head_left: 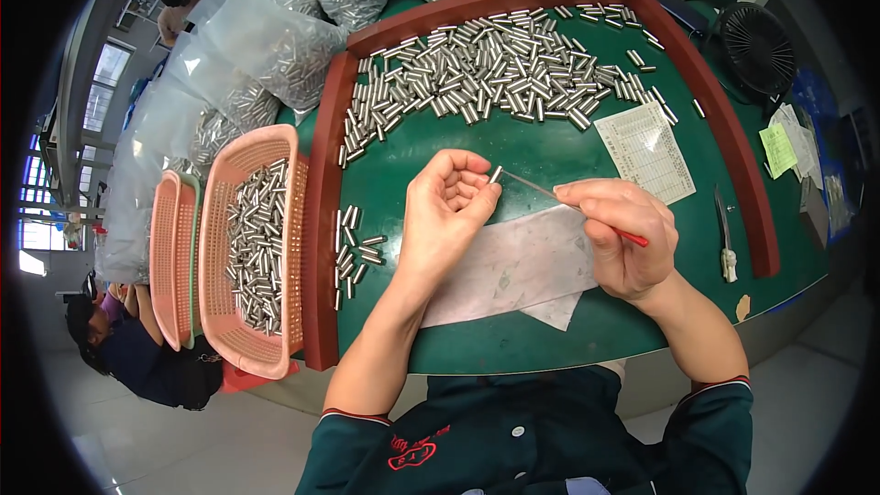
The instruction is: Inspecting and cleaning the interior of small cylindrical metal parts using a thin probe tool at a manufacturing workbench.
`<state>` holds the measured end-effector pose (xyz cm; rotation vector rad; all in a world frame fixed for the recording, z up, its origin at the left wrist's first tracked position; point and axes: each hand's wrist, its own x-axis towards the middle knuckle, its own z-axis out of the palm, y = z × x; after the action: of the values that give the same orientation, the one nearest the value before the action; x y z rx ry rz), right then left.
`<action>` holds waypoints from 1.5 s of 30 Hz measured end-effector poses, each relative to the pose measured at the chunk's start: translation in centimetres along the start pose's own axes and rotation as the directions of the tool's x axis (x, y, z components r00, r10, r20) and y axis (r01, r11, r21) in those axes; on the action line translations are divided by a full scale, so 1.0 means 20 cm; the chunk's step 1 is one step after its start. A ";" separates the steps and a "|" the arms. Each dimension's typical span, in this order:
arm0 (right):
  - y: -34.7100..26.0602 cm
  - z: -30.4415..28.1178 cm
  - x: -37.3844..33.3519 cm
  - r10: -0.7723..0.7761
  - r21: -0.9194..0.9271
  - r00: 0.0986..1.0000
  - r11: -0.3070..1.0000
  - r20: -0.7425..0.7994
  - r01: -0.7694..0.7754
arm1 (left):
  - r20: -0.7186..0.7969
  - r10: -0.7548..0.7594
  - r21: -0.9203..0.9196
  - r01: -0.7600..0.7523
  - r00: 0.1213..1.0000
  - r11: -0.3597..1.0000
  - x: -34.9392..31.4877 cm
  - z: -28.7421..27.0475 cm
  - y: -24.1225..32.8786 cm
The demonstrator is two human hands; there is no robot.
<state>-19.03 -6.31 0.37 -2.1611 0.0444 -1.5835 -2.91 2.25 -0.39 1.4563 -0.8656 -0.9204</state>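
My left hand [451,206] pinches a small metal cylinder [496,174] between thumb and forefinger, tilted, above the green table. In my right hand [625,234] is a thin metal needle file [532,185] with a red handle [632,237]; its tip points at the cylinder and seems to be at or close to its end. Beneath both hands lies a pale stained cloth [518,266]. A large heap of like cylinders [486,69] spreads over the far part of the table, and a smaller group [353,252] lies left of my left wrist.
A dark red wooden frame [321,220] borders the work area. Left of it stand a pink basket [298,266] of cylinders and clear bags [284,55] of parts. A printed sheet [646,151], a thin knife-like tool [724,229] and a black fan [756,48] are on the right. People sit far left.
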 end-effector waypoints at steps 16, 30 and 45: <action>-0.01 0.00 0.00 0.003 0.025 1.000 1.000 0.000 -0.003 | -0.016 -0.023 -0.008 0.023 1.000 1.000 -0.01 0.00 0.02; -0.01 0.02 0.02 0.040 -0.020 0.994 0.999 0.100 -0.039 | -0.083 0.091 0.040 -0.088 0.992 0.995 -0.02 0.01 0.01; -0.08 -0.05 0.04 0.000 -0.017 0.994 1.000 0.106 0.002 | -0.113 -0.030 -0.100 0.018 0.993 0.995 -0.03 0.01 0.04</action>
<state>-19.97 -5.38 1.99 -2.2548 0.0239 -1.4719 -3.41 2.62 0.49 1.4220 -0.7100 -0.8765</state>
